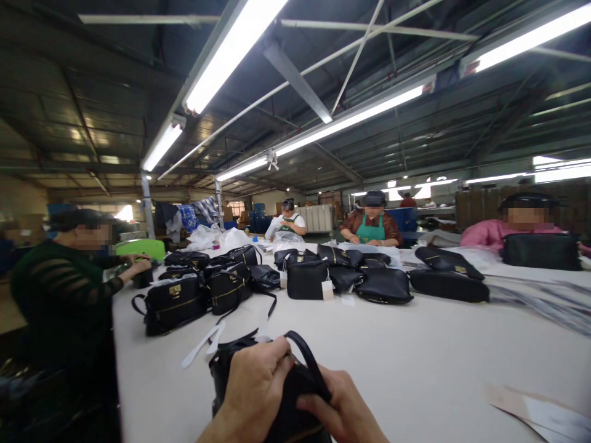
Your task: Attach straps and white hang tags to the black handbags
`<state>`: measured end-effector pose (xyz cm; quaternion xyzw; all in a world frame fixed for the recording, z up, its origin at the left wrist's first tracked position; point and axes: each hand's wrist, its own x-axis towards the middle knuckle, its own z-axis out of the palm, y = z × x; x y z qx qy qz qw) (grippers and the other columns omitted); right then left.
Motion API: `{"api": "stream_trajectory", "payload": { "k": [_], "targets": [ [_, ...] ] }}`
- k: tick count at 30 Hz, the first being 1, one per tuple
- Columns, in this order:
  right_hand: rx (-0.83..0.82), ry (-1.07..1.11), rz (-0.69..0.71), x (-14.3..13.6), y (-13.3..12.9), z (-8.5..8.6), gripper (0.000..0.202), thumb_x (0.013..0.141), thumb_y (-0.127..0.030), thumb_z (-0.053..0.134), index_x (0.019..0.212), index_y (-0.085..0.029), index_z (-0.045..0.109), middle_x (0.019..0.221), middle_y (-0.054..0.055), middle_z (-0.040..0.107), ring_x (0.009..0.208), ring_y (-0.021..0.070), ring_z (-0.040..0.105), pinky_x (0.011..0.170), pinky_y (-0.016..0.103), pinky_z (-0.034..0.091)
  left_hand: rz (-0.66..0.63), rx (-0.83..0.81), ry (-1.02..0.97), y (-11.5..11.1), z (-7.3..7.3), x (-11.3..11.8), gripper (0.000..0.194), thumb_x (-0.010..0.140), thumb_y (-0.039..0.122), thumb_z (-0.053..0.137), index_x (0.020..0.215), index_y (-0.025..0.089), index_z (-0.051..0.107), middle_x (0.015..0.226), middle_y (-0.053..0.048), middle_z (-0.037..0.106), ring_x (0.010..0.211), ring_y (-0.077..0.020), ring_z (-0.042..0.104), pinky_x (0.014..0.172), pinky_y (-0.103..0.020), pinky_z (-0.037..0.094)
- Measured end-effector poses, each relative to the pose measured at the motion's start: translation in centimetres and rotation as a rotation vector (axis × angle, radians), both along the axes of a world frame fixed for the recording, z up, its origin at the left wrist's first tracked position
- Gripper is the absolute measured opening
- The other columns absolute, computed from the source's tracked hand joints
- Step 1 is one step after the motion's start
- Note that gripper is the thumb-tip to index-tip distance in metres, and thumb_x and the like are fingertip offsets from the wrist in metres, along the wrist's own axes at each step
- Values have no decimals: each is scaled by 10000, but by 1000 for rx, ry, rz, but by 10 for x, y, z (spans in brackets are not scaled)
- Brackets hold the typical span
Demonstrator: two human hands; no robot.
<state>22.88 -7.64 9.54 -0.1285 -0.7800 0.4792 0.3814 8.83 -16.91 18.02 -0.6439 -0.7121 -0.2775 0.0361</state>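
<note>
Black leather-look handbag with gold zip [295,409] is at the bottom centre of the view, near edge of the white worktop [415,363], partly covered by both hands. Step, as judged: close handwork on the bag's upper part, around the strap and opening; exact action hidden by the fingers. Next move calls for a steady hold on the body and strap kept out of the way, bag being soft and likely to fold.

Left hand [256,378] lies over the bag's left and top side, fingers bent, thumb and forefinger closed together at the upper edge. Right hand [341,403] on the bag's right side, thumb against the front, other fingers mostly hidden behind; gripping bag and strap side together. Narrow black strap [305,351] arches up between the hands, its right end running down at the right hand.

Just beyond the bag, to the left: flat white strips [201,346]. Farther beyond: black bag with gold plate and zip [178,303], boxy black bag [307,280] with white paper tag [327,290], more around them. Well right of the bag: loose paper sheets [545,411]. Left past the worktop edge, person in dark green top [60,289]; across from the bag, person in green apron [372,229] and person in pink [484,235].
</note>
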Motion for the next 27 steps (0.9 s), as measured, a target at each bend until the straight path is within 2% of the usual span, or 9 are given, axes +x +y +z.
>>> {"api": "stream_trajectory", "payload": {
  "k": [7,13,18,22,27],
  "targets": [
    [-15,-24,-17,3,0,6,106,753,-280,621,786,-179,615,675,-41,512,636,142,415,577,232,331,45,62,77,0,4,0,229,912,196,510,708,206,612,801,-22,602,820,-194,549,764,-324,364],
    [43,-34,-21,7,2,8,105,776,-285,617,796,-182,620,685,-48,479,641,135,377,594,229,340,30,81,221,1,12,7,197,901,158,544,737,215,639,904,-18,606,921,-217,505,814,-371,343],
    [34,-44,10,12,1,11,179,807,-363,628,785,-185,619,670,-49,463,624,132,360,580,231,340,-12,-5,177,0,19,1,207,888,162,533,696,196,603,879,-26,607,921,-216,496,835,-381,355],
    [23,-56,27,18,2,14,195,826,-375,630,786,-185,613,677,-50,455,629,129,356,573,233,315,-48,8,134,-1,24,-5,192,850,159,557,664,194,591,904,-21,608,958,-225,483,863,-395,344],
    [18,-87,24,21,4,12,216,831,-390,628,780,-180,618,676,-46,466,637,132,365,572,238,306,-129,-78,-2,3,28,-9,198,806,123,546,619,186,549,887,-8,599,923,-191,501,818,-338,358]
  ]
}}
